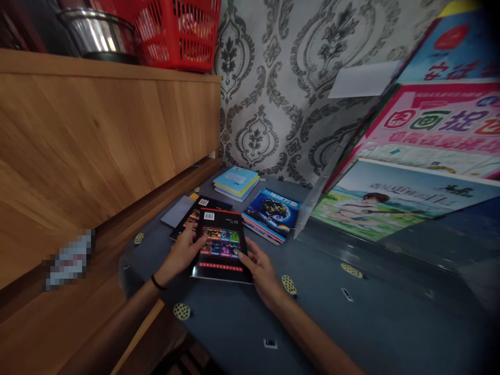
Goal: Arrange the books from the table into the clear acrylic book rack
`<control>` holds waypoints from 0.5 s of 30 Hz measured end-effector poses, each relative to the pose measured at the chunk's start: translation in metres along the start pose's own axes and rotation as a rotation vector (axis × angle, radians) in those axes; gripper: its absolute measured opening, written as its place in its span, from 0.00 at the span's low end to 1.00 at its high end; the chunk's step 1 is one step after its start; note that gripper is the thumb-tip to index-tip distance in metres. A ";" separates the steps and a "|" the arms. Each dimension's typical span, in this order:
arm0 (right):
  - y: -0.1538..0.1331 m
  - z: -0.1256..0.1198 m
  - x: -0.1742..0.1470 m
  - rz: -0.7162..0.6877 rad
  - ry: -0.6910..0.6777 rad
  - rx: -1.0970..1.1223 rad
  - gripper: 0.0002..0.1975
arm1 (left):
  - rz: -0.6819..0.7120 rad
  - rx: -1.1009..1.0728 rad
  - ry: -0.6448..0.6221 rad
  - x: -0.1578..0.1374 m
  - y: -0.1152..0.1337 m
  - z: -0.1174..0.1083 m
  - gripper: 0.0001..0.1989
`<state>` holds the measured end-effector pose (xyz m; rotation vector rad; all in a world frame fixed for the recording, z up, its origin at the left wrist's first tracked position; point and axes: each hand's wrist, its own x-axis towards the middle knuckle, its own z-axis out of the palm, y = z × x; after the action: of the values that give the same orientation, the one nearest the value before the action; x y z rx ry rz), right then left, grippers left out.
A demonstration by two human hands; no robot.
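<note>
A black book [221,255] with a red top edge, a white barcode and rows of small colour pictures is held between my two hands over the table. My left hand [184,251] grips its left edge, thumb on the cover; a dark band circles that wrist. On the right edge is my right hand [261,264], its thumb on the cover and its fingers partly hidden behind. Just behind lies another black book [213,203], partly covered by the held one. Beside it sits a stack of books with a blue globe cover [273,212].
Light blue and yellow books [236,181] are stacked near the wall. A clear rack [312,205] of picture books stands at right. Left is a wooden cabinet [109,140] bearing a metal pot [99,34] and a red basket [177,36]. A grey patterned cloth [324,323] covers the table.
</note>
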<state>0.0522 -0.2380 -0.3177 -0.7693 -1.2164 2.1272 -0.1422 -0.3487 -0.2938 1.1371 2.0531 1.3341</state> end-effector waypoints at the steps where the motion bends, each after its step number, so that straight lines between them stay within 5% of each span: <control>1: -0.003 0.000 -0.002 0.011 -0.003 0.003 0.45 | 0.002 0.066 -0.024 -0.001 0.003 -0.003 0.18; 4: -0.011 -0.004 -0.009 0.018 -0.014 -0.025 0.42 | 0.037 0.383 -0.034 0.001 0.016 -0.019 0.12; 9: -0.018 -0.015 -0.024 0.018 -0.016 -0.091 0.39 | -0.046 1.011 0.116 0.013 0.033 -0.041 0.17; 15: -0.019 -0.020 -0.036 0.047 0.026 -0.092 0.40 | -0.139 1.138 0.033 0.014 0.038 -0.038 0.25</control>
<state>0.0947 -0.2439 -0.3019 -0.8707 -1.3020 2.1038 -0.1622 -0.3499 -0.2427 1.2916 2.9008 -0.0079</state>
